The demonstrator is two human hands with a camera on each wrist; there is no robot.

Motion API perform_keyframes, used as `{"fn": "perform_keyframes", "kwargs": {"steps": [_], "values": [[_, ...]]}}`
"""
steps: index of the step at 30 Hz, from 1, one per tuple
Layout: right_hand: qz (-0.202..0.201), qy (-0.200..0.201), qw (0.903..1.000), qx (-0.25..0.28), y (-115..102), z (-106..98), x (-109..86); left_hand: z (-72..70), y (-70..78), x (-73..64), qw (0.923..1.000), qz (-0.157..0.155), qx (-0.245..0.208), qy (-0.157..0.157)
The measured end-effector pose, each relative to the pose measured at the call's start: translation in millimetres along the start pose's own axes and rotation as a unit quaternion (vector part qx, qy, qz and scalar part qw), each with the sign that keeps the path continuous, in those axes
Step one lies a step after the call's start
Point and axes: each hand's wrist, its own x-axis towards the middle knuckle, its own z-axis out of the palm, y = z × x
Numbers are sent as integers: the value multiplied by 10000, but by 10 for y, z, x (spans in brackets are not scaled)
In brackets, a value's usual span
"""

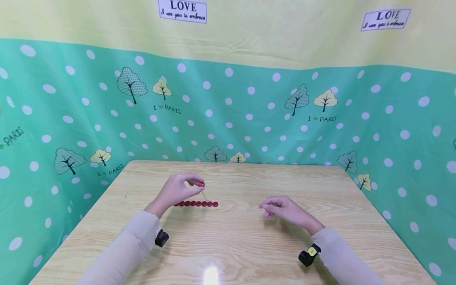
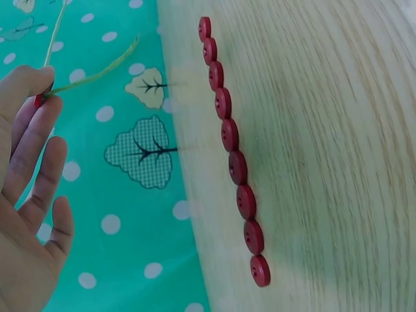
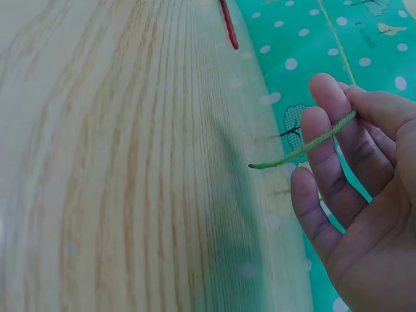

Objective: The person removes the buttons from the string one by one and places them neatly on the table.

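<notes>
My left hand (image 1: 178,188) pinches a red button (image 1: 201,184) between thumb and forefinger, raised over the table. In the left wrist view, a thin green cord (image 2: 107,69) runs from that button, one loose end curving out and another stretch rising upward. My right hand (image 3: 364,175) pinches the green cord (image 3: 305,147) between thumb and forefinger, its short tail hanging across the other fingers. Whether it is one cord between both hands is hard to tell. Below the left hand, several red buttons (image 2: 229,134) lie on the table in a tight straight row.
A light wood-grain table (image 1: 228,245) spreads under both hands. Behind and at both sides hangs a green dotted curtain (image 1: 242,107) with printed trees, reaching the table's edges. Bright glare shows near the front.
</notes>
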Motion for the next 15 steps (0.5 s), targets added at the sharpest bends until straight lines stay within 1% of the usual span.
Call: {"fn": "perform_keyframes", "kwargs": {"steps": [3, 10, 15], "values": [[6, 12, 10000, -34, 2, -12, -4, -16, -29, -9, 10000, -36, 35, -27], [-5, 7, 10000, 45, -12, -28, -3, -46, -127, -22, 9997, -166, 141, 89], [-58, -39, 10000, 62, 5, -36, -16, -70, -179, -51, 9994, -308, 156, 51]]}}
